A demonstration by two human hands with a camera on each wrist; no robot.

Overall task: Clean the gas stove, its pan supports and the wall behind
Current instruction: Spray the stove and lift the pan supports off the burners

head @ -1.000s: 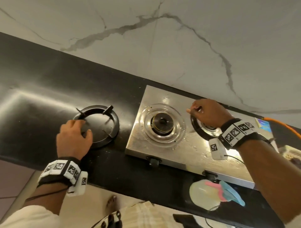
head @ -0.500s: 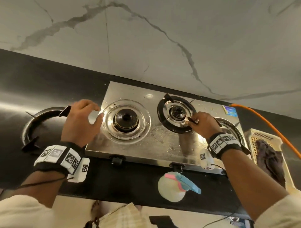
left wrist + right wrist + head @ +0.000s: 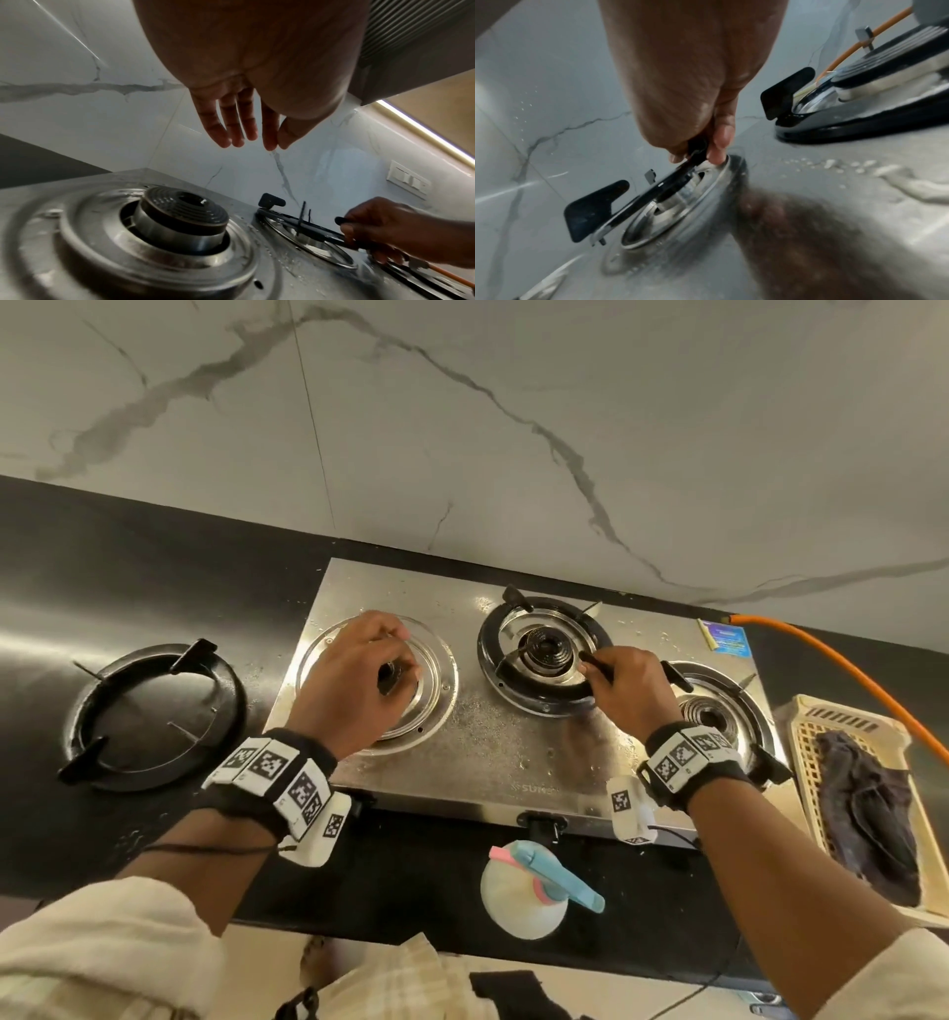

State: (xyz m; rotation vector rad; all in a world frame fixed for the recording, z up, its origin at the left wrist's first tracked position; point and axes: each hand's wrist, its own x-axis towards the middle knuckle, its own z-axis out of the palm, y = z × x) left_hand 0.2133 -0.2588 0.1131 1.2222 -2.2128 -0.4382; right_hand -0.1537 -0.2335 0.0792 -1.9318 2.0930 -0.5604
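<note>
Middle pan support (image 3: 544, 654) in right hand (image 3: 624, 688)

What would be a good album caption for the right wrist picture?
Right hand grips a prong of the middle pan support on the wet steel stove.

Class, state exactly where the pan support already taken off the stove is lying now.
In the head view, the removed pan support lies flat on the black counter, left of the stove, beside its bare left burner.
</note>
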